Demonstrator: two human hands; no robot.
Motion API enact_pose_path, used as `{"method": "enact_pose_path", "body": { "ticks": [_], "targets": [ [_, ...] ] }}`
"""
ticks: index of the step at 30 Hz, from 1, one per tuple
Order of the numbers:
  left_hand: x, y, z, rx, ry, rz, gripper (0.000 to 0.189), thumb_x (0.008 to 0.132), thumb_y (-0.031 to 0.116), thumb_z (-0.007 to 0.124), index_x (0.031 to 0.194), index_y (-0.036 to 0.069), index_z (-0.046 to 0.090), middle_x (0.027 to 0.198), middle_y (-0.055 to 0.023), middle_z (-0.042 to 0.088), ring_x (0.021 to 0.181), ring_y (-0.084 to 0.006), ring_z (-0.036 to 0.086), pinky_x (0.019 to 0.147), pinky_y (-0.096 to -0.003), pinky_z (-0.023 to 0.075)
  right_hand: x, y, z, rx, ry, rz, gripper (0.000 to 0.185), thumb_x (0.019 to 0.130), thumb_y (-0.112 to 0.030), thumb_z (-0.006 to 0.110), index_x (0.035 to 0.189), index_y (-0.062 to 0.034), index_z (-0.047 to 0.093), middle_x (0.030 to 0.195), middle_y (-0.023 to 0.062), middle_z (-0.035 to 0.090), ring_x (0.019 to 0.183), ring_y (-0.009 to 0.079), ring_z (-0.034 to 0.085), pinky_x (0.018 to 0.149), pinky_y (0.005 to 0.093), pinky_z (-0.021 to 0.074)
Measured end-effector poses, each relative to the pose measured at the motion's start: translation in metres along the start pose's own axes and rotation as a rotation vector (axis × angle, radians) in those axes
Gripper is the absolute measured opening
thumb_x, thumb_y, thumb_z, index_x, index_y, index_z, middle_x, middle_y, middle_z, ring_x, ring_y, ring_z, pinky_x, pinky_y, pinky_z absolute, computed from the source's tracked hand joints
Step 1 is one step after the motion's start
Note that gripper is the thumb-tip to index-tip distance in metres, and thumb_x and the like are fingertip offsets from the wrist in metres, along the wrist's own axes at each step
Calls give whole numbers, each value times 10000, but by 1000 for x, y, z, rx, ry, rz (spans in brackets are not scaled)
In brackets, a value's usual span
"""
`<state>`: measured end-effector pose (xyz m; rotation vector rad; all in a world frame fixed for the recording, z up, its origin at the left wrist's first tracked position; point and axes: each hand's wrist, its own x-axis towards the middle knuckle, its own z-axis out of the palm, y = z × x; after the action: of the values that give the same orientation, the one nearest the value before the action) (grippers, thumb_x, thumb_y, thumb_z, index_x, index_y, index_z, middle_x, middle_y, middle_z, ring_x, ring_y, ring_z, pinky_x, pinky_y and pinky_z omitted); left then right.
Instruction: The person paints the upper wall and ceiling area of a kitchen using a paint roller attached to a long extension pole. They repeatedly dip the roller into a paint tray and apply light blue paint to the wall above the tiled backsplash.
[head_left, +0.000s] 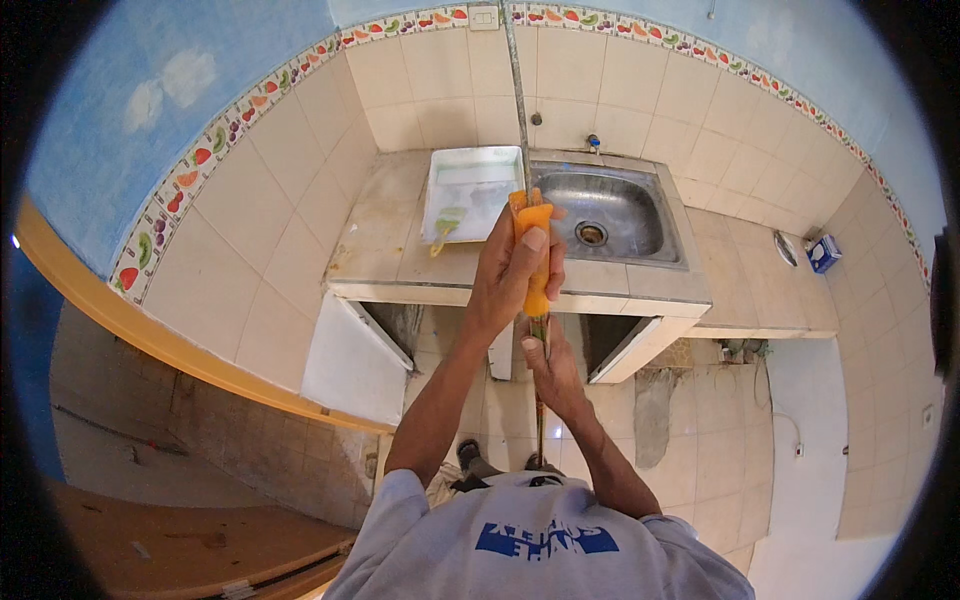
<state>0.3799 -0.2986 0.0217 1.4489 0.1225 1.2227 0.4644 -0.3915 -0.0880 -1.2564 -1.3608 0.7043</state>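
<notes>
My left hand (504, 274) is closed around an orange sleeve or handle (535, 259) at the middle of the view. A long thin pole (519, 97) runs up from it past the tiled wall and down towards the floor. Below the orange part, my right hand (553, 367) grips the pole's lower length. A few fingertips show at the sleeve's right edge. Just behind my hands, a white paint tray (469, 180) sits on the counter, with a brush (446, 229) lying in it that looks smeared with pale green. The pole's top end is out of view.
A steel sink (622, 202) is set in the tiled counter (367, 255), below a blue-handled tap (594, 142). On the lower counter at right stand a blue box (823, 253) and an oval object (785, 249). White cabinet doors (352, 356) hang open below. A switch plate (484, 16) is behind the pole.
</notes>
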Motion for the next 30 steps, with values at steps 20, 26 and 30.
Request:
{"method": "enact_pose_path", "body": {
  "ticks": [20, 26, 30],
  "targets": [
    [-21, 2, -70, 265, -186, -62, 473, 1001, 330, 451, 1348, 14, 384, 1138, -120, 528, 1077, -210, 520, 943, -349, 408, 64, -38, 66, 345, 418, -132, 789, 960, -609, 319, 1522, -123, 54, 1161, 126, 415, 969, 192, 515, 718, 301, 483],
    [-87, -52, -72, 281, 80, -162, 436, 1022, 286, 394, 1354, 4, 384, 1292, -158, 481, 1229, -247, 451, 1028, -368, 342, 77, -55, 63, 298, 443, -156, 689, 991, -558, 284, 1497, -109, 154, 1145, 123, 458, 962, 179, 526, 761, 313, 468],
    [-110, -75, -73, 198, 55, -265, 394, 1034, 289, 362, 1308, 13, 427, 1087, -97, 532, 986, -185, 520, 881, -320, 412, 79, -70, 60, 376, 337, -57, 579, 1014, -514, 262, 1402, -90, 334, 1059, 80, 568, 895, 122, 530, 744, 271, 467]
  ]
}}
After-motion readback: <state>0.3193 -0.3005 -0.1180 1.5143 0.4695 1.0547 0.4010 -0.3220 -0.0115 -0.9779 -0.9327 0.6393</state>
